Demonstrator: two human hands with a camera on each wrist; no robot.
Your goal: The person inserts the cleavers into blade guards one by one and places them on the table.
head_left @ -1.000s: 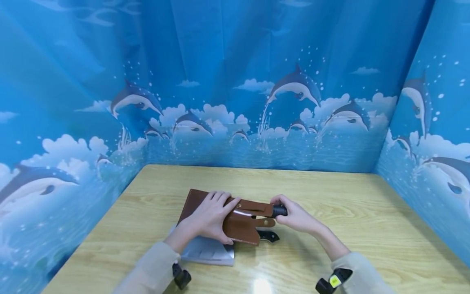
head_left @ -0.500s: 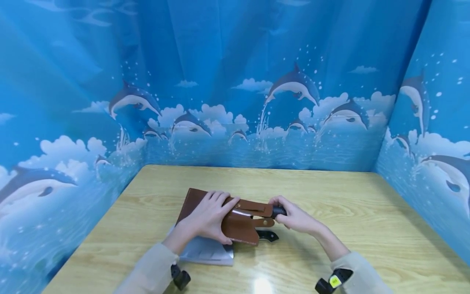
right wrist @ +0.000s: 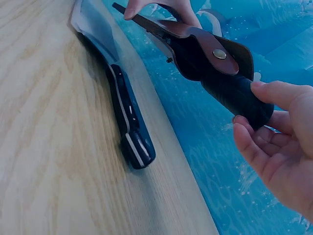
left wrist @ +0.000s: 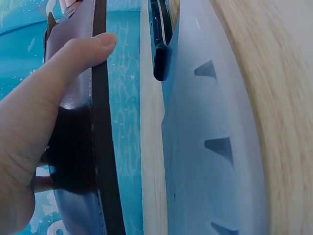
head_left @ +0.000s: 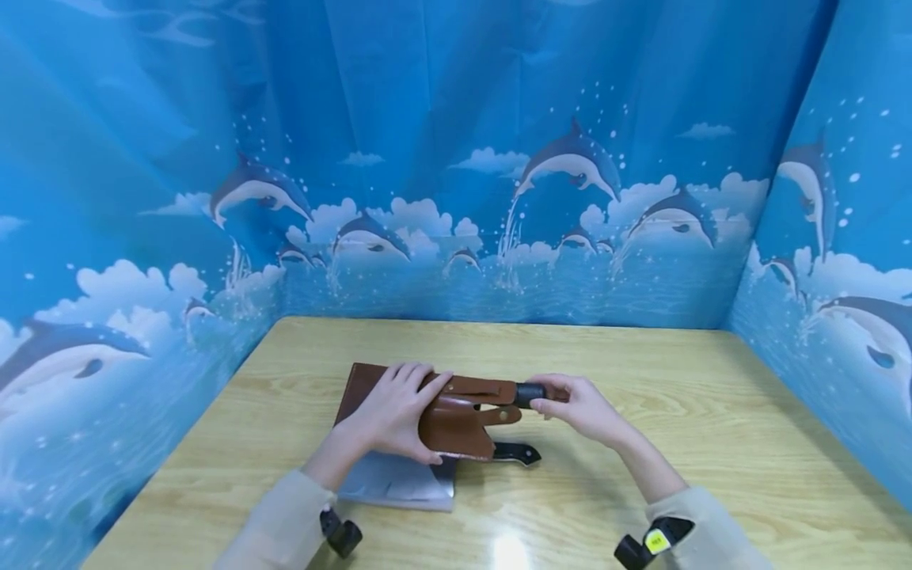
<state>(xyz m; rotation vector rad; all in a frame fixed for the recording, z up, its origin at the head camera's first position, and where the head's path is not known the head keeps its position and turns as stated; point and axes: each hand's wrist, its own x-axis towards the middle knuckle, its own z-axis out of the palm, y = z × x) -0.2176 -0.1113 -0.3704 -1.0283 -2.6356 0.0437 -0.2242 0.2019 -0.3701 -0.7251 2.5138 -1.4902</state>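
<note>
A brown leather sheath (head_left: 456, 431) is gripped across its middle by my left hand (head_left: 395, 412), thumb on the near edge and fingers over the far side. From its right end sticks the black round handle (head_left: 529, 394) of a knife, whose blade is mostly hidden inside. My right hand (head_left: 580, 405) pinches the end of this handle between thumb and fingers. A snap strap (right wrist: 219, 54) lies by the handle in the right wrist view. Below the sheath, a cleaver with a wide silvery blade (head_left: 399, 483) and black handle (right wrist: 128, 117) lies on the table, apart from both hands.
The light wood table (head_left: 641, 475) carries the cleaver near its front middle. A blue curtain (head_left: 442, 158) printed with dolphins stands around the back and sides. The left wrist view shows a gap between the raised sheath and the cleaver blade (left wrist: 205, 127).
The sheath with its knife has shifted slightly left and away from me, with both hands. My right fingers have slid toward the handle's end, so more of it shows. The cleaver stays put.
</note>
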